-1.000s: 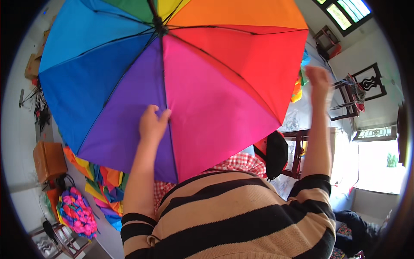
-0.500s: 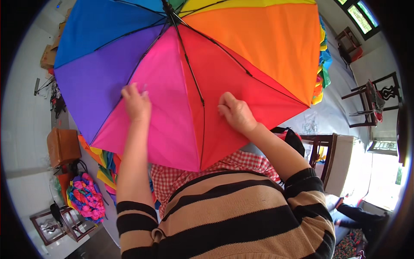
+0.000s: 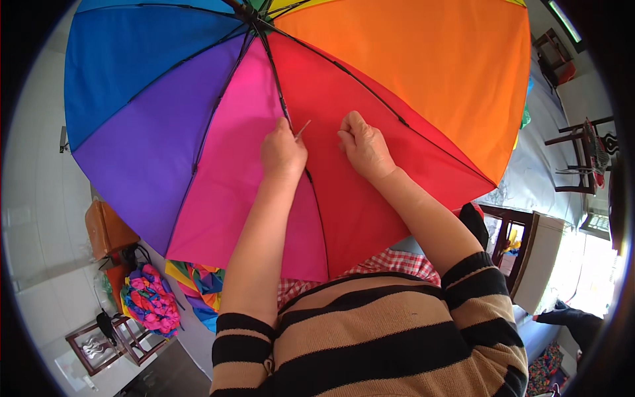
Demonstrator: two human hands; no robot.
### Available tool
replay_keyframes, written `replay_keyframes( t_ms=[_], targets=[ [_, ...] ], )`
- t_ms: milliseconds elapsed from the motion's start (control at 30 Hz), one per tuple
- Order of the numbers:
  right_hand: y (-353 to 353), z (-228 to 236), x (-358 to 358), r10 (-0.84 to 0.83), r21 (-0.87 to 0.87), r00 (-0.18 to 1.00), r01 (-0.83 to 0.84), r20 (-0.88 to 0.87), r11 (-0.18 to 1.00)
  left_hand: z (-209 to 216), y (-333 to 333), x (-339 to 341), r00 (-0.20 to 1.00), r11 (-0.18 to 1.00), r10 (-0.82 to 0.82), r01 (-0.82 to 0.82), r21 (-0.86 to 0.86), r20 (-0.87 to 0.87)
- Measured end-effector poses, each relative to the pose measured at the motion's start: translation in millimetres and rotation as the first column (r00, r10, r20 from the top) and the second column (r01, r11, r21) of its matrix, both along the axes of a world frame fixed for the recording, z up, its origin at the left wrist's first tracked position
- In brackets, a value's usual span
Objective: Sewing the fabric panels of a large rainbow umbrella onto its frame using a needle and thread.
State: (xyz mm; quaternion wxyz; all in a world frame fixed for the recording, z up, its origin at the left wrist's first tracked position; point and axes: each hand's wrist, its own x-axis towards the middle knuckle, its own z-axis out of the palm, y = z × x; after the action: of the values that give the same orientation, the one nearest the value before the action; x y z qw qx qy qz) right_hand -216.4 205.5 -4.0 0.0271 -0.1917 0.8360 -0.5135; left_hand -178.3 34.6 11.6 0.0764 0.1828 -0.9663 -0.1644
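Likely tending black rib point(image 3: 309, 175), gripping pale rod point(image 3: 303, 129) in left hand point(image 3: 284, 152). Cannot judge three-o'clock right hand's point(image 3: 368, 148) grip; next, probably steady rib.

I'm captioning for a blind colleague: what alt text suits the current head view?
An open rainbow umbrella, seen from inside, is spread before someone in a striped top. The left hand, by a rib, holds a thin object; the curled right hand is over the red panel.

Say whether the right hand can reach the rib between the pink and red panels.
Probably yes: the right hand is close, over the red panel; the left hand covers part of that rib, but its lower stretch looks free.
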Motion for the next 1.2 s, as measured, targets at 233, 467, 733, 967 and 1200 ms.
replay_keyframes(
  t_ms=[233,467,733,967,1200],
  targets=[
    [-2,4,6,0.019,0.013,1.0,-0.019,0.0,1.0,-6,-31,7,0.998,0.842,0.051,-0.022,0.538,-0.039],
    [-14,9,3,0.107,0.017,0.988,-0.11,0.114,0.994,11,-21,-13,0.969,0.885,0.129,-0.018,0.466,-0.209],
    [-56,28,-68,0.097,0.141,0.962,-0.063,-0.255,0.988,4,-38,-23,0.983,0.774,0.096,0.023,0.632,-0.154],
    [-82,27,-89,0.051,0.208,0.913,0.037,-0.404,0.978,6,-36,-21,0.979,0.665,0.15,0.002,0.747,-0.136],
    [-79,26,-73,0.179,0.31,0.918,-0.065,-0.354,0.948,14,-33,-20,0.979,0.62,0.16,-0.001,0.785,-0.125]
  ],
)
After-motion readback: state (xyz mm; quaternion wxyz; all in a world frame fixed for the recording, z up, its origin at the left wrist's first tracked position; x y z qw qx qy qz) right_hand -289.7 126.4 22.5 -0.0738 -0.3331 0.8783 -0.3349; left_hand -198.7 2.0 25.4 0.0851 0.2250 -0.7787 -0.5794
